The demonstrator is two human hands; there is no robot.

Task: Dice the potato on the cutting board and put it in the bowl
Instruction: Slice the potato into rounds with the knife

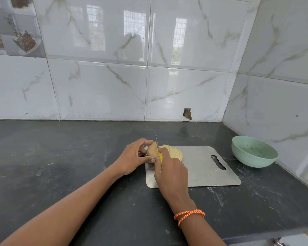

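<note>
Both hands are working at the near-left corner of the cutting board (203,167), and we are keeping them tight together over the potato (152,151). Our left hand (133,157) is curling its fingers and thumb round the unpeeled remainder of the potato, steadying it from the left, while our right hand (171,172) is gripping the yellow handle of the knife (158,151), whose blade is pointing away from us and standing against the potato's cut face. We are reading the potato's long axis as running left to right across the board, so the blade is crossing it squarely; that crossing is the relation the next stroke depends on. To the right of the blade, a row of pale slices (173,152) is leaning on the board, just beside our right hand's knuckles. We are judging the work as slicing only, with dicing not yet begun, and the left fingertips are sitting very near the blade, which calls for care. Our right hand is the nearer one to the green bowl (254,151), which is waiting on the dark tabletop (60,148) well apart from the potato, past the board's right edge and close to the tiled side wall, so the cut pieces will have to travel rightward across the board to reach it.
</note>
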